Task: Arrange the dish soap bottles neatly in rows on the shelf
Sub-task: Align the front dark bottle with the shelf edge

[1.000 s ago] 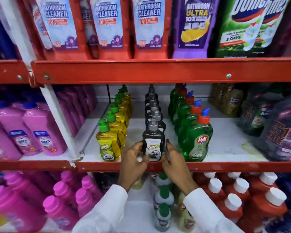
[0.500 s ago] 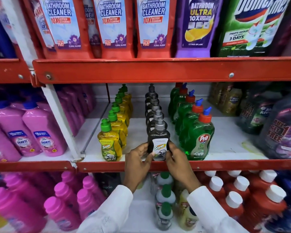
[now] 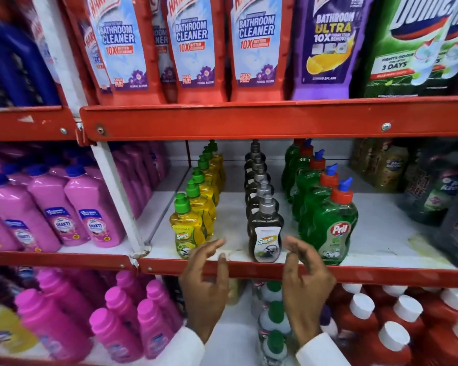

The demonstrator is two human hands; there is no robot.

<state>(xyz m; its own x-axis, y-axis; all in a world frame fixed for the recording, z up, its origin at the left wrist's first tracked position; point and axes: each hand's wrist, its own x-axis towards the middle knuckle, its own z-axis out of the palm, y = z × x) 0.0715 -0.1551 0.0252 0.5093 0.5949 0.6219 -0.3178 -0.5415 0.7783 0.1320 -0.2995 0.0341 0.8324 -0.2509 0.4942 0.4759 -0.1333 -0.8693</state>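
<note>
Head view looks down on my two hands in front of the red shelf edge. My left hand is open, fingers curled loosely, tips near the shelf lip and touching nothing. My right hand is open too, fingers bent, empty. Both white sleeves are cut off at the bottom edge.

Between my hands, apart from both, the dark bottle stands upright at the shelf front, long axis vertical, grey pump on top, label facing me. Behind it the dark row runs straight back; each bottle hides most of the next, so I see mainly pumps and cannot count them surely.

Left of it, the yellow bottle with a green cap stands upright, label toward me, heading the yellow row, which slants back and slightly right. Right of the dark bottle, the green bottle with a red cap and blue spout stands upright, label forward, heading the green row.

On the white shelf, dark packs at far right are blurred and partly cut off. Pink bottles fill the bay at left. Above, bathroom cleaner pouches are cut off at the top.
</note>
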